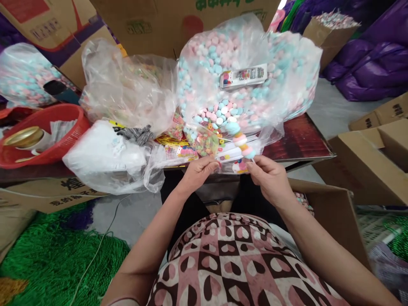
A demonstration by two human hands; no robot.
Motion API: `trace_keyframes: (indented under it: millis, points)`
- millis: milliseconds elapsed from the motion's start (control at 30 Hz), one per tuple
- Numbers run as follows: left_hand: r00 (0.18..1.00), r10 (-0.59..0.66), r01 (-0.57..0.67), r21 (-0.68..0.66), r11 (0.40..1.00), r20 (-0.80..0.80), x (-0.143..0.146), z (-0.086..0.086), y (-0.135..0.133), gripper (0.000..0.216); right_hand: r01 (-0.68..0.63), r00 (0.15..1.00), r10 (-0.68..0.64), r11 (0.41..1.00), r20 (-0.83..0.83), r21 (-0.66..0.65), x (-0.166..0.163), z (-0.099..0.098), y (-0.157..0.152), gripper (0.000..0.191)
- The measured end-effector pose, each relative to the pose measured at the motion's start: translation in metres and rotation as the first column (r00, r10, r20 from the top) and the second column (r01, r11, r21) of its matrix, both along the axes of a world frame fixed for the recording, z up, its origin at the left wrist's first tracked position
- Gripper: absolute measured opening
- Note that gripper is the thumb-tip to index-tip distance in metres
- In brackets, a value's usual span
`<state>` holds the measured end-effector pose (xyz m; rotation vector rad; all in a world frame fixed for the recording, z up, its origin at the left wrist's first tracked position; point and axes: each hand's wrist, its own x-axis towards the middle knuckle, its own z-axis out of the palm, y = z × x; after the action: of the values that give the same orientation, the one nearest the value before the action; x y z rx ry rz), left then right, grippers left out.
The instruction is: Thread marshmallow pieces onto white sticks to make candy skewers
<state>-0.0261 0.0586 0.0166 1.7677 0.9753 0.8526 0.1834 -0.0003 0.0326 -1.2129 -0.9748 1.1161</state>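
Observation:
My right hand (pixel 269 176) is closed in a pinch around the lower end of a marshmallow skewer (pixel 244 142). Its blue, white and pink marshmallows are threaded on a stick with orange pieces between them, and it tilts up and to the left. My left hand (pixel 199 172) pinches what looks like the edge of a clear printed bag (pixel 239 166), which stretches between my hands at the table's front edge. Behind them lie white sticks (pixel 231 151), a bag of colourful ring candies (pixel 204 140) and a large open bag of pastel marshmallows (pixel 219 112).
A small box of printed labels (pixel 244 76) rests on the marshmallow bag. To the left are a white plastic bag (pixel 105 155) and a red basket (pixel 68 131). Open cartons (pixel 372 157) stand at right, and green tinsel-like strands (pixel 57 255) cover the floor at left.

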Motion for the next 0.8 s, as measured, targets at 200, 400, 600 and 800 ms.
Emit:
trace_keyframes:
  millis: [200,400,600,800]
  points:
    - [0.997,0.069,-0.063,0.137,0.989,-0.045,-0.006,0.001,-0.002,0.043,0.095,0.995,-0.095,0.995,-0.005,-0.016,-0.01,-0.001,0.006,0.019]
    - [0.989,0.131,-0.113,0.21,0.971,-0.075,-0.01,0.002,-0.003,0.046,0.075,0.997,-0.073,0.995,0.036,-0.069,-0.015,-0.015,0.012,0.021]
    - [0.979,0.184,-0.151,0.299,0.942,-0.088,-0.01,-0.004,-0.001,0.042,0.068,0.997,-0.065,0.995,0.035,-0.077,-0.017,-0.023,0.014,0.023]
    - [0.961,0.25,-0.177,0.431,0.885,-0.118,-0.008,-0.009,-0.001,0.035,0.091,0.995,-0.096,0.99,-0.037,-0.109,-0.017,-0.025,0.013,0.028]
